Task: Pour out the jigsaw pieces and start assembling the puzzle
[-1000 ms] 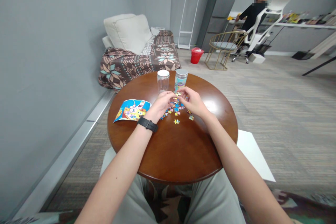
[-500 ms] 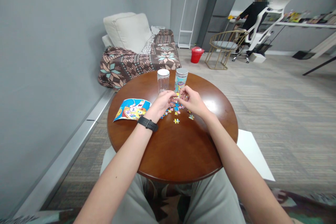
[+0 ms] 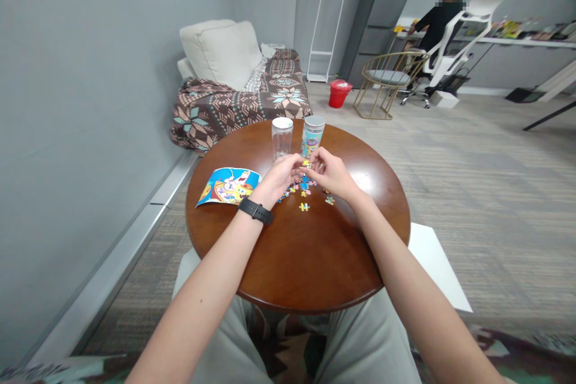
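Note:
My left hand (image 3: 284, 173), with a black watch strap on its wrist, is closed over the middle of the round table. Close against it, my right hand (image 3: 332, 171) has its thumb and fingers pinched together. A small yellow jigsaw piece (image 3: 306, 164) shows between the fingertips of both hands. Below them lies a loose heap of colourful jigsaw pieces (image 3: 305, 185), partly hidden by my fingers. Two single pieces sit nearer to me, a yellow and blue jigsaw piece (image 3: 305, 207) and another jigsaw piece (image 3: 330, 200) to its right.
A curled cartoon picture sheet (image 3: 230, 186) lies left of my hands. Behind them stand a clear jar (image 3: 282, 137) with a white lid and a printed jar (image 3: 312, 137). Beyond the brown table (image 3: 310, 270) are a draped sofa, a red bin (image 3: 339, 95), chairs and a person in black.
The view has shifted slightly. My hands stay together over the heap, and the yellow jigsaw piece between the fingertips shows more clearly.

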The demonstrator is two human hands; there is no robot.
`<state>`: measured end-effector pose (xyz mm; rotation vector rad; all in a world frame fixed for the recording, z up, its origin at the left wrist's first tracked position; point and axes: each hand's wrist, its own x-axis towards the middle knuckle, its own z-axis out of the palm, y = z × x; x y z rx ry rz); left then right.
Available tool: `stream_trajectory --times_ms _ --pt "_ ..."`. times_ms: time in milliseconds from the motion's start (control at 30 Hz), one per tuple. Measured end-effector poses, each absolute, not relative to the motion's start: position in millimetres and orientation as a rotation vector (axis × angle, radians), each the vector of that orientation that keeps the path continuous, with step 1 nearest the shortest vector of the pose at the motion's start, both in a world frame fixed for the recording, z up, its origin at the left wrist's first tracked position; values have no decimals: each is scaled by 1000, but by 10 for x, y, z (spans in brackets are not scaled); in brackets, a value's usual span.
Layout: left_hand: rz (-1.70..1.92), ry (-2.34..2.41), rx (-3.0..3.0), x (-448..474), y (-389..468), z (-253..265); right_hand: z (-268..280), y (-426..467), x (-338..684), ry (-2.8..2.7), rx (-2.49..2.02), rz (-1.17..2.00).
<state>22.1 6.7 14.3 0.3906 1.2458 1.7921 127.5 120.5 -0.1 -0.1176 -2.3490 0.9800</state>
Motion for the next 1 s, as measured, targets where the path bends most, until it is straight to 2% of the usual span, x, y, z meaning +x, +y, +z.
stream_trajectory --times_ms 1000 --pt "1795 1277 446 232 47 153 14 1232 1277 -2343 -115 886"
